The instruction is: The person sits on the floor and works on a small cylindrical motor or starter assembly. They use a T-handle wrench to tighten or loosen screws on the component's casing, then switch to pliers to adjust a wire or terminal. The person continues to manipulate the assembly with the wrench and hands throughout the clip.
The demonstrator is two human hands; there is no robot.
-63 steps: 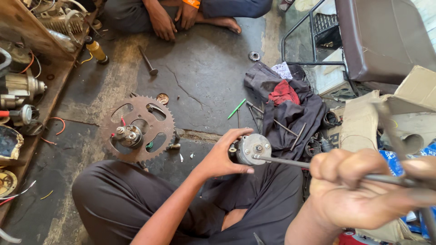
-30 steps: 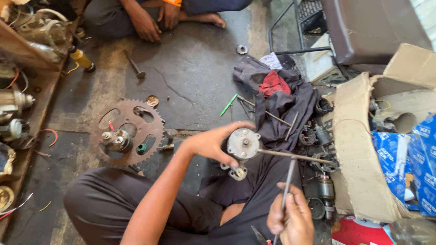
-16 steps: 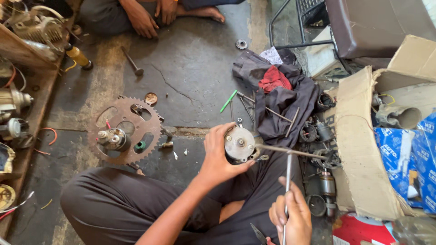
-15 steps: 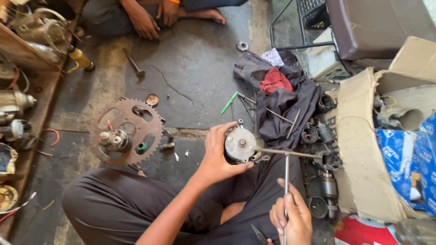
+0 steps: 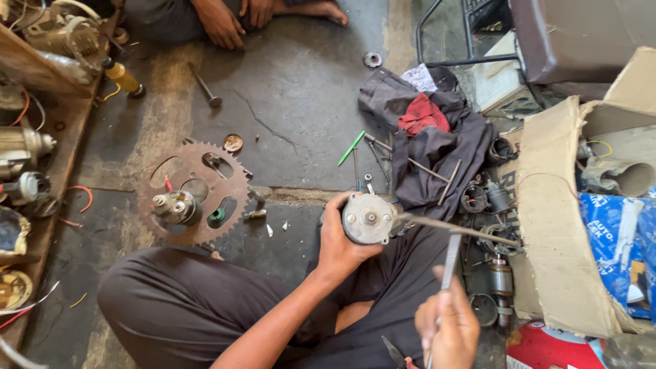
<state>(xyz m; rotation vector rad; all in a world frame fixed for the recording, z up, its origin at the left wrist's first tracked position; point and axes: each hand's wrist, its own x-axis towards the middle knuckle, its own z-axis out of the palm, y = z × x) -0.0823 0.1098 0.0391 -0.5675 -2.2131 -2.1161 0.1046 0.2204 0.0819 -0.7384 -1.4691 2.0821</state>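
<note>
The person is sitting cross-legged on the floor, and the left hand is gripping a round grey motor housing over the lap, its fingers wrapping closed around the left side of the casing while the flat end with its centre stub is facing up toward the camera. A long thin rod is sticking out of the housing to the right, running over the dark trousers toward a cardboard flap. The right hand is sitting lower, near the bottom edge, with its fingers curling shut around a slim flat metal tool that is pointing upward; the tool's tip is reaching just beside the rod, though whether the two are touching cannot be told.

To the left of the knee, a large rusty sprocket is lying flat on the floor with a small hub assembly resting on it. A heap of dark cloth with a red rag on top is lying just beyond the housing, with several loose rods and a green stick spilling beside it. Small dark motor parts are crowding the gap between the cloth and the cardboard. Another person's hands are resting on the floor at the top edge, well apart.
</note>
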